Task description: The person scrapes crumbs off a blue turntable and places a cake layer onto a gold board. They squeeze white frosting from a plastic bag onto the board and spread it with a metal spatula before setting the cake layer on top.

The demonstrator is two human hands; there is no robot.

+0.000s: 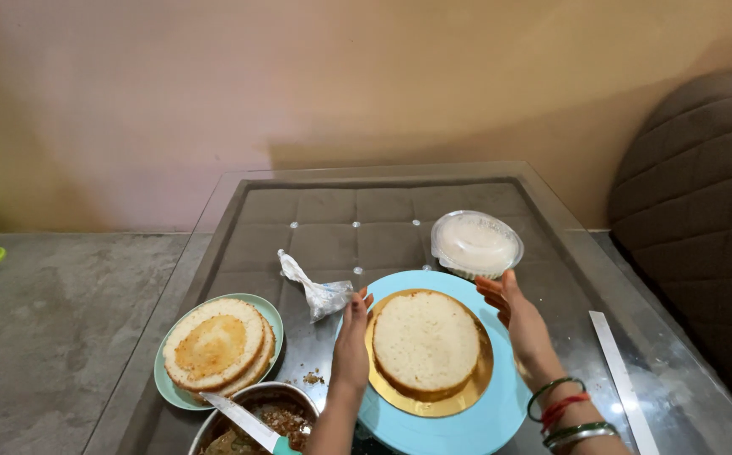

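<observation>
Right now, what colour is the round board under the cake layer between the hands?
Gold: the round board under the cake layer shows best in the head view.

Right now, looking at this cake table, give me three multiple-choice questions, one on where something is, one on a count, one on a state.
1. Where does the green plate of extra cake layers lie?
A. beside the left hand
B. behind the clear container
C. on the blue turntable

2. How many cake layers sit on the gold board?
A. one
B. two
C. three

3. How are the hands?
A. gripping a knife
B. open, flanking the cake layer
C. folded together

Answers: 1 A, the plate lies at the table's left. 2 A, a single round shows. 3 B, the right hand and left stand open at either side.
</observation>
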